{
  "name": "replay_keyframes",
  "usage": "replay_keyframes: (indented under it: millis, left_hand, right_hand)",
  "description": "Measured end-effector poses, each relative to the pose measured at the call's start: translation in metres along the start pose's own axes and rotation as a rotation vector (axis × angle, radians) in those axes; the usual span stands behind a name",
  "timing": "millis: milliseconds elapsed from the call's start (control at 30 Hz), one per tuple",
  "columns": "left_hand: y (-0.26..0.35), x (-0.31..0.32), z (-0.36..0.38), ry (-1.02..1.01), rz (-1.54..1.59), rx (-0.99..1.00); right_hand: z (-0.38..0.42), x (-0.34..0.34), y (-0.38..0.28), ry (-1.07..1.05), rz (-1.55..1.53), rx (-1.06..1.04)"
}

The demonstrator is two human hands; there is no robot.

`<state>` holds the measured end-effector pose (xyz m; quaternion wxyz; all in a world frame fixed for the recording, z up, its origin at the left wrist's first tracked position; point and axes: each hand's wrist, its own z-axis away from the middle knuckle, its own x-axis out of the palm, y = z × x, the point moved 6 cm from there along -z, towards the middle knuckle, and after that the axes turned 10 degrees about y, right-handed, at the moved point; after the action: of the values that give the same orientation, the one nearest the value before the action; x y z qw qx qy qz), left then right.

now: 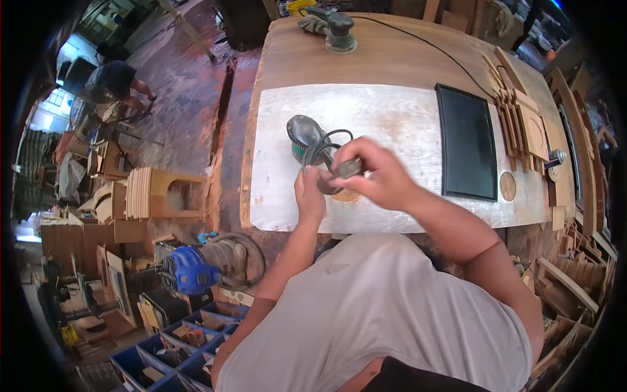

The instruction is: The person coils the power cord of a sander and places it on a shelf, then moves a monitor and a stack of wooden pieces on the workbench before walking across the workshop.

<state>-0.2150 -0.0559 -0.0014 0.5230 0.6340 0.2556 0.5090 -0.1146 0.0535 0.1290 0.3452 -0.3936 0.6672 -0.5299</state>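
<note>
Head view: left grip [311, 196] clasps looped cord [339, 130], right grip [379, 173] a dark block [348, 168]; tugging could topple that sander [305, 130].

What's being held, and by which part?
Left hand: the cable, by its gathered loops. Right hand: a small blurred piece, perhaps its plug; grip place unclear.

Nearer sander [304, 130] left of panel [467, 144]

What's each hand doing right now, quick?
Left hand: closed, holding the looped cable.
Right hand: closed, grip on a small dark object, possibly a plug; too blurred to be sure.
</note>
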Motion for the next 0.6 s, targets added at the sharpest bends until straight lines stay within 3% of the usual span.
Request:
replay_keyframes:
  millis: [33, 133, 167, 267, 400, 467, 600]
  left_hand:
    - [0.011, 0.01, 0.005, -0.053, -0.021, 0.022]
    - [0.002, 0.018, 0.003, -0.138, -0.083, 0.033]
    - [0.001, 0.025, 0.005, -0.193, -0.15, 0.058]
    - [-0.007, 0.035, 0.01, -0.23, -0.183, 0.079]
    - [-0.014, 0.035, 0.009, -0.2, -0.194, 0.064]
    - [-0.016, 0.034, 0.007, -0.204, -0.216, 0.093]
    - [-0.015, 0.036, 0.01, -0.227, -0.297, 0.114]
  right_hand:
    - [0.003, -0.011, -0.032, 0.018, -0.056, -0.181]
    - [0.012, -0.053, -0.105, -0.018, -0.293, -0.437]
    - [0.014, -0.069, -0.125, 0.024, -0.245, -0.552]
    - [0.016, -0.1, -0.162, 0.143, -0.179, -0.643]
    - [0.005, -0.118, -0.177, 0.109, -0.026, -0.638]
    - [-0.017, -0.128, -0.166, 0.066, -0.252, -0.538]
    - [-0.057, -0.148, -0.132, 0.118, -0.28, -0.405]
